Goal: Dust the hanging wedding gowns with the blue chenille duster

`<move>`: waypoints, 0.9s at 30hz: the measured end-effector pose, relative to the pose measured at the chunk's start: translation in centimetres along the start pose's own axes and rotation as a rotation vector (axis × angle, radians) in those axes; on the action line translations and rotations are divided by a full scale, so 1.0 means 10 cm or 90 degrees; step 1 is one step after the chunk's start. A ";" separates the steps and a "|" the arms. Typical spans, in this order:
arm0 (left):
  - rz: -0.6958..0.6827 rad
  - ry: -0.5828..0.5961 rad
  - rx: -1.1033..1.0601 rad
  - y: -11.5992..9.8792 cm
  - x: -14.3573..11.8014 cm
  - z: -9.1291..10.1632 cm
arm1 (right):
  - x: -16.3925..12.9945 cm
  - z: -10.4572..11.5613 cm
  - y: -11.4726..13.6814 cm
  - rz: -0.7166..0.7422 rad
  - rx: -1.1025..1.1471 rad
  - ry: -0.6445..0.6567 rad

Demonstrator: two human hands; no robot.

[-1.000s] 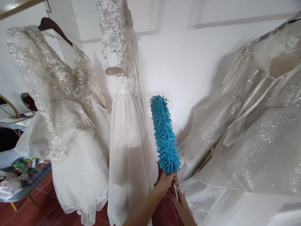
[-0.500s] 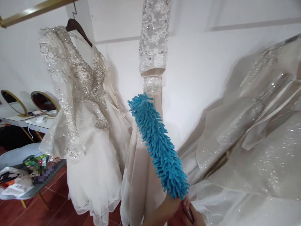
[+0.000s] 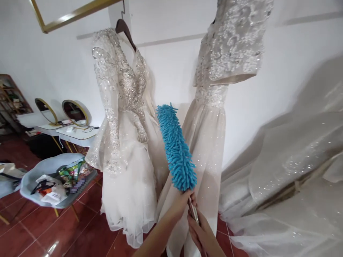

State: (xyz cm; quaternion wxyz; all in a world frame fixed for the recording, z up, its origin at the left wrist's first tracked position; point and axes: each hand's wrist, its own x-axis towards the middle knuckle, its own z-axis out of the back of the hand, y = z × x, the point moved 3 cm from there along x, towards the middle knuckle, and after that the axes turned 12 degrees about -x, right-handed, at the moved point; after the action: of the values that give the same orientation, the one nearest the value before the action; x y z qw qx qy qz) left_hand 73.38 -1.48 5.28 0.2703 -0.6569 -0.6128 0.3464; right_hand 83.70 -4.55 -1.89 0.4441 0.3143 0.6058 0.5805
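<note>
The blue duster point(image 3: 177, 150) is held up in front of the gap between the left dress point(image 3: 127, 196) and the middle dress point(image 3: 207, 135). Its handle point(image 3: 193, 211) is gripped by the left hand point(image 3: 183, 200), and lower down by the right hand point(image 3: 201, 230). The shiny beads point(image 3: 130, 84) could be snagged if the duster is dragged across them. Whether a dress is touched cannot be told. The middle dress's top is cut off.

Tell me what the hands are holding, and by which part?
A blue duster, by its handle: the left hand just below the fluffy part, the right hand lower down.
</note>
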 end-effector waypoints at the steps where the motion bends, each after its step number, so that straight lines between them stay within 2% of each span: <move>1: -0.003 -0.002 0.004 -0.11 0.01 0.04 | 0.04 -0.10 0.05 -0.016 0.028 0.022; 5: -0.019 0.008 -0.006 -0.42 0.15 0.11 | 0.23 -0.33 0.36 -0.013 0.109 0.053; 9: -0.039 0.008 -0.037 -0.65 0.38 0.09 | 0.46 -0.41 0.68 -0.006 0.146 0.064; 12: -0.036 -0.014 -0.048 -0.80 0.57 0.06 | 0.68 -0.45 0.83 0.012 0.174 0.068; 18: -0.056 -0.044 -0.034 -0.94 0.84 0.07 | 0.96 -0.49 0.94 0.029 0.218 0.100; 23: -0.050 -0.068 -0.066 -0.90 1.00 0.13 | 1.03 -0.46 0.95 0.002 0.223 0.075; 27: -0.009 -0.057 -0.047 -0.96 1.12 0.21 | 1.19 -0.55 0.91 -0.001 0.239 0.046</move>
State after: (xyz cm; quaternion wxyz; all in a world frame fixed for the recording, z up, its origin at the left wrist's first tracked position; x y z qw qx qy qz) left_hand 65.90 10.51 10.03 0.2205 -0.6457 -0.6415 0.3507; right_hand 72.61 4.97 4.62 0.3565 0.3699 0.7192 0.4678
